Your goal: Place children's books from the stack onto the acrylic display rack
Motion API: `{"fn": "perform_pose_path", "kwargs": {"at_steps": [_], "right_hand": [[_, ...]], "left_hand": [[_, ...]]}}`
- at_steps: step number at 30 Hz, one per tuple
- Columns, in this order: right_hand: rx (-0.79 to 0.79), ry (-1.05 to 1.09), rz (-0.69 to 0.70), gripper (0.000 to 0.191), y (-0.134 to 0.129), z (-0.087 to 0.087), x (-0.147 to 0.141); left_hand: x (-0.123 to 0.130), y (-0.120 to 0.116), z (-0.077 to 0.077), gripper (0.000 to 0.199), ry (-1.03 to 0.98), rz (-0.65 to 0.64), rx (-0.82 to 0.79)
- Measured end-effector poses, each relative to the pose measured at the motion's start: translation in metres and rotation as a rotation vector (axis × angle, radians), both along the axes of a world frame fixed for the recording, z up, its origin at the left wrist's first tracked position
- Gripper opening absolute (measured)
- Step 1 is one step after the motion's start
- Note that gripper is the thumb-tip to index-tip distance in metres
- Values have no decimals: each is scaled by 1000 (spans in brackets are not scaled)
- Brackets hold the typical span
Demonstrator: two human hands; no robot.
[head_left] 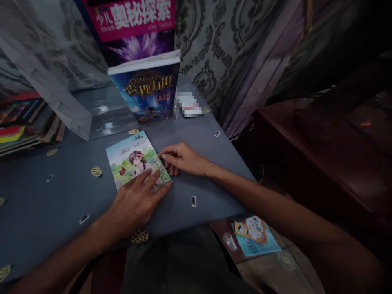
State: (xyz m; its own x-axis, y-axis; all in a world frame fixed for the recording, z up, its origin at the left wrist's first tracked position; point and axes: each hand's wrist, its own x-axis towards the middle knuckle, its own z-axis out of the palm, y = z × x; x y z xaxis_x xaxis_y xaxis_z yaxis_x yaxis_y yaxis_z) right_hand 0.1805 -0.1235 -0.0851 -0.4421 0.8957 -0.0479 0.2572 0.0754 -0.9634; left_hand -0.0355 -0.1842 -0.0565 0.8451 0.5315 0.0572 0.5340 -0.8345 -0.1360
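A thin paperback book (134,157) with a drawn child and a red butterfly on its cover lies closed on the grey-blue tablecloth. My left hand (141,200) rests flat across the lower part of that cover, fingers spread. At the book's right edge is my right hand (183,159), its fingers curled and the fingertips pinched against the edge. Its lower fingers touch the cloth beside the book.
Behind stands an upright blue book (150,90) in a clear acrylic holder (76,118), before a taller pink-and-purple book (137,24). Stacked books (27,118) lie at left. A blurred-out item (190,104) sits near the wall. Another booklet (255,237) is below the table's right edge (235,151).
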Motion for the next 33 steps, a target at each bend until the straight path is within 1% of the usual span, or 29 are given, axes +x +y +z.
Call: {"fn": "perform_pose_path", "kwargs": {"at_steps": [1, 3, 4, 6, 8, 11, 15, 18, 20, 22, 24, 26, 29, 33], "right_hand": [[89, -78, -33, 20, -1, 1, -2], [323, -253, -99, 20, -5, 3, -7], [442, -325, -107, 20, -6, 4, -10], [621, -405, -44, 22, -8, 3, -17], [700, -432, 61, 28, -8, 0, -25], [698, -485, 125, 35, 1, -6, -34], [632, -570, 113, 42, 26, -9, -45], [593, -616, 73, 45, 47, -9, -53], [571, -644, 44, 47, 56, -9, -57], [560, -671, 22, 49, 59, -8, -60], [565, -700, 6, 50, 54, -7, -61], [579, -736, -2, 50, 42, -6, -60], [594, -790, 27, 51, 14, -5, -56], [654, -804, 60, 51, -23, -11, -47]], "left_hand": [[0, 0, 0, 51, 3, 4, -3], [-2, 1, 1, 50, 0, 11, -15], [-3, 2, 1, 48, -8, 12, -20], [-5, 4, 1, 43, -33, 13, -21], [-8, 8, -2, 38, -58, 34, -9], [-14, 13, -7, 36, -82, 109, 24], [-23, 24, -11, 35, -116, 179, 34], [-31, 34, -12, 34, -173, 244, 43], [-38, 40, -12, 34, -184, 348, 62], [-46, 45, -12, 35, -166, 498, 85], [-53, 50, -13, 37, -126, 622, 99], [-59, 54, -15, 39, -80, 684, 110], [-64, 58, -19, 41, -61, 699, 121], [-67, 62, -26, 42, -157, 692, 105]]}}
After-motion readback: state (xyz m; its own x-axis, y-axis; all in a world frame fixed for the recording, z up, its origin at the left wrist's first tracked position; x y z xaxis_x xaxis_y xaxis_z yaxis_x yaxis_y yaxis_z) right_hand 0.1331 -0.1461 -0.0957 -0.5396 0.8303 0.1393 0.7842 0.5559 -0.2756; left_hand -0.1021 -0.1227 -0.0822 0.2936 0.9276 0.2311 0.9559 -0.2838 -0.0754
